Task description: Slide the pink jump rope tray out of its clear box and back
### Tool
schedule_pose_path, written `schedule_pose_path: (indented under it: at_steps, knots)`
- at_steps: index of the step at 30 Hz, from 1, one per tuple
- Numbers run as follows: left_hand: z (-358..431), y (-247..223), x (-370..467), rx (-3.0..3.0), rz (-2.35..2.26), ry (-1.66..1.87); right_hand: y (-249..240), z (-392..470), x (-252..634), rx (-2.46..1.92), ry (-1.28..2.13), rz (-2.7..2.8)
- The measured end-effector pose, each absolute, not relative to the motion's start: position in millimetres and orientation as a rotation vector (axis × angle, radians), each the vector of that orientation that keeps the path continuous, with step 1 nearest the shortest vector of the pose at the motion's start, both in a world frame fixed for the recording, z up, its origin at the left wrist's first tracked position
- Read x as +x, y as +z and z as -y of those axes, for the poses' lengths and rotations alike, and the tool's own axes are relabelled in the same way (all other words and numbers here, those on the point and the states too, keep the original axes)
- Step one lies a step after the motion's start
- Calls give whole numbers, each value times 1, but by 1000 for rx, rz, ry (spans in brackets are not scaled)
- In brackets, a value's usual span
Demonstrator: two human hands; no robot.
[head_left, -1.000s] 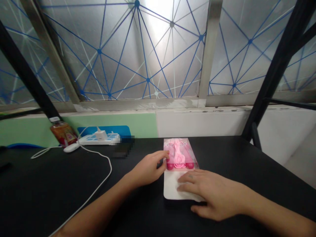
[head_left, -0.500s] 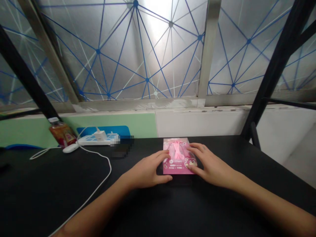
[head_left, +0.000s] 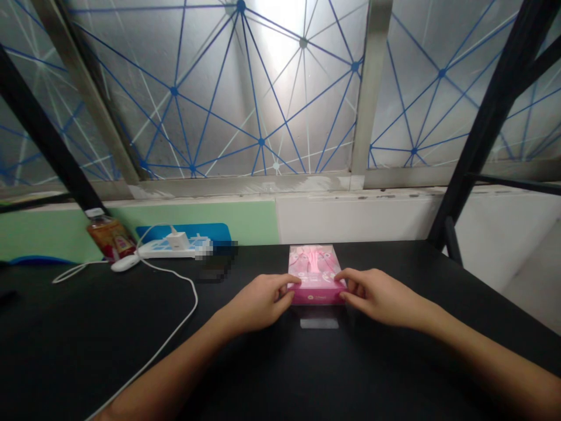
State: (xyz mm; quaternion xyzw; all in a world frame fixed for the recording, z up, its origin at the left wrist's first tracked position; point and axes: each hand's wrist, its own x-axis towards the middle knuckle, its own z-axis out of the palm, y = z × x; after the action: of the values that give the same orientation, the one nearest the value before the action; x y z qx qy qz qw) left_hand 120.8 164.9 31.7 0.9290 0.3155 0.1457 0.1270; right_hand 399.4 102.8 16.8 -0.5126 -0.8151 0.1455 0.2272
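A pink box (head_left: 316,296) with a clear window lies on the black table, its printed near side now facing me. Through the window shows a bundled pink cord (head_left: 312,260). My left hand (head_left: 258,301) grips the box's near left corner, index finger on top and thumb at the side. At the near right corner my right hand (head_left: 377,298) pinches it in the same way, the other fingers curled in. Just in front of the box is a pale strip (head_left: 319,323); whether it is a reflection or a clear piece I cannot tell.
On the left stand a drink bottle (head_left: 111,235) and a white power strip (head_left: 164,252) with a charger (head_left: 177,240) plugged in. A white cable (head_left: 195,301) runs toward me past my left arm. Behind the black table (head_left: 280,374) are a low wall and patterned window; black posts (head_left: 475,134) flank it.
The box has tilted so its near side shows more and the window less. Both hands have closed from loose, spread fingers to a pinch at its near corners. The pale strip has appeared.
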Motion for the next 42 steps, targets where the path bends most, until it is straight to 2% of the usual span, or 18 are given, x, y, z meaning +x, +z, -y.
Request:
schedule_pose_path:
  at_steps: [3, 5, 11, 17, 29, 37, 42]
  knots:
    - [-168, 31, 119, 2577, -874, 358, 18, -102, 403, -1306, 614, 2243]
    - [-170, 30, 119, 2600, -867, 363, 17, -103, 405, -1325, 628, 2248]
    - [-177, 28, 120, 2828, -918, 446, 10, -110, 396, -1424, -15, 2301]
    - [-179, 27, 119, 2849, -903, 449, 8, -108, 386, -1109, -257, 2505]
    - [-177, 32, 116, 2821, -884, 472, 13, -102, 382, -1159, -92, 2579]
    - [-171, 35, 119, 2799, -834, 479, 9, -107, 380, -1178, -6, 2338]
    - [-164, 36, 122, 2849, -946, 563, 11, -106, 380, -1270, -165, 2272]
